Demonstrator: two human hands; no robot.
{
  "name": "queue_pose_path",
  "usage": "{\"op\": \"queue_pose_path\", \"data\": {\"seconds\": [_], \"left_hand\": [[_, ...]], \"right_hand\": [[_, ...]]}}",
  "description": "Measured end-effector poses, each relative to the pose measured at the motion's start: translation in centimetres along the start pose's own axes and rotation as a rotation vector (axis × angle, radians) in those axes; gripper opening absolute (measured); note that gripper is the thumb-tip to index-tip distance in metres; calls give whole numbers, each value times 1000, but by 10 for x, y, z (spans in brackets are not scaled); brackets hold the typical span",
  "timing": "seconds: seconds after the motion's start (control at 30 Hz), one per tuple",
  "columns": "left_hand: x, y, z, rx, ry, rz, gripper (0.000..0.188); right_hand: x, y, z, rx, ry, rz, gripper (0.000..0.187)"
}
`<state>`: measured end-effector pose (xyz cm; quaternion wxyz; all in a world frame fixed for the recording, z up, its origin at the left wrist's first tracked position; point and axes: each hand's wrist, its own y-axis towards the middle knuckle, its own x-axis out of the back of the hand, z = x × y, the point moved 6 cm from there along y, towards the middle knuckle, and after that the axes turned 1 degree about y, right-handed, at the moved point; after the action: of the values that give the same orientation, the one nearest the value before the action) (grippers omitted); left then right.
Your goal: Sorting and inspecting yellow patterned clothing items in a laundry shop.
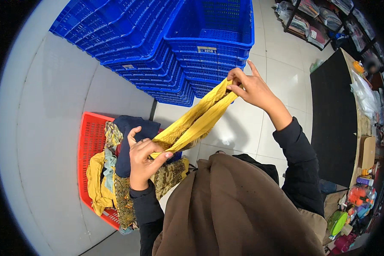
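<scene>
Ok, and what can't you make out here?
- Head view: the yellow-banded cloth, whose left end is partly covered by the left hand.
- Head view: the red basket's bottom, covered by piled clothes.
- Head view: the top of the left blue crate stack, cut off by the upper edge.
- Head view: contents of the plastic-wrapped bundles, too small near the fisheye rim.

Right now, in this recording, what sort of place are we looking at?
Probably a garment workroom or stockroom, judging by the stacked blue crates, the red basket heaped with crumpled cloth, and the dark rack of plastic-wrapped bundles at the upper right.
</scene>
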<state>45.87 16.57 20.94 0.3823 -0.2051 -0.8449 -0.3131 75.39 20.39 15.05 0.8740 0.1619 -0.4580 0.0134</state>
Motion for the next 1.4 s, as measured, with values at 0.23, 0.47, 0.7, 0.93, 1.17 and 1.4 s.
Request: {"op": "queue_pose_path", "data": {"seconds": [0.23,0.47,0.7,0.93,1.17,1.4], "left_hand": [[0,-2,1,46,-69,-105,26],[15,-8,18,141,-146,-235,25],[24,-14,11,102,-338,-264,30],[47,-20,33,77,-263,-337,30],[81,-18,10,-184,-272,-357,48],[76,-9,27,-40,-236,-264,45]], "right_hand": [[2,-9,-1,-46,14,-2,18],[8,-24,13,176,110,12,28],[21,-23,19,135,245,-362,20],[58,-34,60,215,858,-314,6],[71,-15,96,496,2,-45,15],[96,-15,103,387,-133,139,36]]}}
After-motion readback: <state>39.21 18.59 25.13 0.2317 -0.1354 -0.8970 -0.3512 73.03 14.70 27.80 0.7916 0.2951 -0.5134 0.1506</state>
